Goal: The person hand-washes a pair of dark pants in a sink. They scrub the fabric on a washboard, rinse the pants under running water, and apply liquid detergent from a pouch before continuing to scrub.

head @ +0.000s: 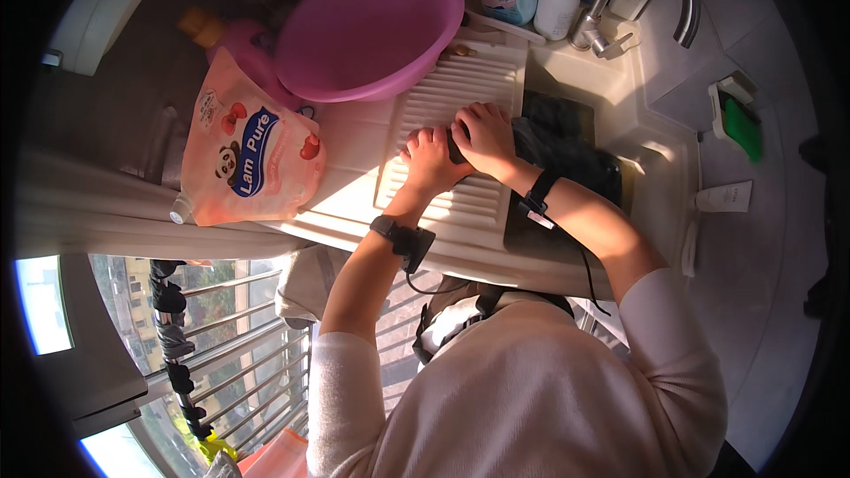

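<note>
Both of my hands are together on the ribbed washboard (455,89) of a laundry sink. My left hand (428,158) rests on the ridges, curled over a dark cloth (457,146). Right beside it, my right hand (488,138) grips the same cloth, its fingers bent over the top. From there the dark fabric trails rightward into the sink basin (667,176), which holds dark water and more black cloth (564,162). Most of the bunched part is hidden under my palms. A black strap with a small device sits on each wrist.
A pink basin (372,33) leans behind the washboard. At left lies a laundry detergent pouch (255,153), near a pink bottle (242,46). Bottles (556,8) and a faucet (594,33) line the back. On the right wall are a green-bristled brush (740,126) and a white tube (725,198).
</note>
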Demonstrator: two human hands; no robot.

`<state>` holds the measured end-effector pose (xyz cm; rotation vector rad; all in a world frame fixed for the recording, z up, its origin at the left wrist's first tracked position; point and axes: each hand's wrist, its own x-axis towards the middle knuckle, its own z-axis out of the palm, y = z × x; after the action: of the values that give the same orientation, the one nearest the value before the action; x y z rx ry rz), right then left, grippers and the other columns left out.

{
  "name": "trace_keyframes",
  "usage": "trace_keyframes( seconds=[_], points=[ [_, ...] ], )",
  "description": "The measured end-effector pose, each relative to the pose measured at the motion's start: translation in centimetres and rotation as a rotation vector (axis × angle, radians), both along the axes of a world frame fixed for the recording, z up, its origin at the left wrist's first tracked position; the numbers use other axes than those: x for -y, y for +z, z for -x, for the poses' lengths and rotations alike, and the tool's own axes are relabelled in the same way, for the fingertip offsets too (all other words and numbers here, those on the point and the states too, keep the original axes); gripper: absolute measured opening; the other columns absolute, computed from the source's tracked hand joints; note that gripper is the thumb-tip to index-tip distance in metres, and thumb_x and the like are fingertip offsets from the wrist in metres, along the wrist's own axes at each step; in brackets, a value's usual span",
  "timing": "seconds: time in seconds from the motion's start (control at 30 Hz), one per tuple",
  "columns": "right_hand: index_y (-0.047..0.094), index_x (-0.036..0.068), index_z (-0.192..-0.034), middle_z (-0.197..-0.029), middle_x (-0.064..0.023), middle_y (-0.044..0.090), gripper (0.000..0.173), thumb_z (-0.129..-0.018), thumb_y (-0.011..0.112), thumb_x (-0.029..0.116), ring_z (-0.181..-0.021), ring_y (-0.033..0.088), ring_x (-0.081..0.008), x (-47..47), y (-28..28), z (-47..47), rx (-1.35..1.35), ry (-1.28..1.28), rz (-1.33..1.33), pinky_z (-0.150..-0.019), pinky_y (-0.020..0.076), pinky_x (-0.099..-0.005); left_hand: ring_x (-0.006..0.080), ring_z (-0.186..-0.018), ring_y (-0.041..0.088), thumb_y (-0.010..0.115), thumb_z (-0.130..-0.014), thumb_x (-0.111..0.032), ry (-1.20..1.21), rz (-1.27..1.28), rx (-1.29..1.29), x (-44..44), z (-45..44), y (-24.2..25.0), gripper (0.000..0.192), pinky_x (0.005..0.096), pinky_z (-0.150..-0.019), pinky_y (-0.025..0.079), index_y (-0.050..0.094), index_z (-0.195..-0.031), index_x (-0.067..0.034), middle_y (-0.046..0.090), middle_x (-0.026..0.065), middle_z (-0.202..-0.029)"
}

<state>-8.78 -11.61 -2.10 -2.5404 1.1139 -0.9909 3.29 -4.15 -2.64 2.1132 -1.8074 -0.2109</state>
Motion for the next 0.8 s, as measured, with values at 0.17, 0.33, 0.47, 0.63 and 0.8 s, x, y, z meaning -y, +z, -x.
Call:
trace_keyframes(
  seconds=[0.17,0.33,0.47,0.63,0.8],
  points=[
    [0.058,0.006,-0.075,-0.083,-0.0062,0.058,0.007,-0.077,0.056,0.012,-0.087,0.054,-0.0278,-5.4,1.2,3.9,0.235,0.23,0.012,-0.077,0.0411,-0.0393,0.0345,-0.124,0.034,0.073,-0.063,-0.048,-0.185,0.037,0.307,-6.3,3.8,0.7,0.077,0.0638,-0.079,0.039,0.045,-0.124,-0.01,0.041,0.0113,-0.128],
    [0.061,0.005,-0.066,-0.066,-0.0136,0.061,0.027,-0.077,0.051,0.028,-0.071,0.056,-0.0352,0.9,-1.0,-0.4,-0.011,0.171,-0.29,-0.068,0.0436,-0.0444,0.0361,-0.108,0.039,0.075,-0.063,-0.048,-0.254,-0.079,0.091,0.3,0.8,-0.8,0.076,0.0541,-0.094,0.033,0.05,-0.12,-0.004,0.046,0.0156,-0.12],
    [0.065,0.006,-0.075,-0.074,-0.0114,0.063,0.028,-0.08,0.053,0.03,-0.082,0.058,-0.0334,3.5,-1.3,-2.4,-0.055,0.004,-0.431,-0.077,0.0446,-0.0444,0.0367,-0.115,0.035,0.079,-0.055,-0.056,-0.267,-0.282,-0.178,4.2,-1.6,-0.6,0.097,0.0487,-0.101,0.027,0.045,-0.13,-0.004,0.044,0.0179,-0.128],
    [0.064,0.009,-0.088,-0.098,-0.0048,0.062,0.016,-0.081,0.06,0.023,-0.103,0.053,-0.0279,-2.3,0.6,1.7,0.001,0.123,-0.145,-0.086,0.0413,-0.0433,0.0392,-0.12,0.032,0.077,-0.057,-0.053,-0.099,-0.144,0.029,-1.7,0.7,0.7,0.106,0.0569,-0.096,0.03,0.032,-0.138,-0.002,0.035,0.0189,-0.13],
    [0.06,0.008,-0.088,-0.093,-0.0062,0.059,0.016,-0.079,0.057,0.021,-0.094,0.053,-0.0268,-3.9,0.1,3.7,0.066,0.233,-0.01,-0.082,0.042,-0.0411,0.0371,-0.113,0.036,0.069,-0.071,-0.039,-0.131,-0.083,0.291,-4.1,3.7,0.3,0.062,0.055,-0.088,0.034,0.044,-0.119,-0.007,0.039,0.0167,-0.121]
  ],
)
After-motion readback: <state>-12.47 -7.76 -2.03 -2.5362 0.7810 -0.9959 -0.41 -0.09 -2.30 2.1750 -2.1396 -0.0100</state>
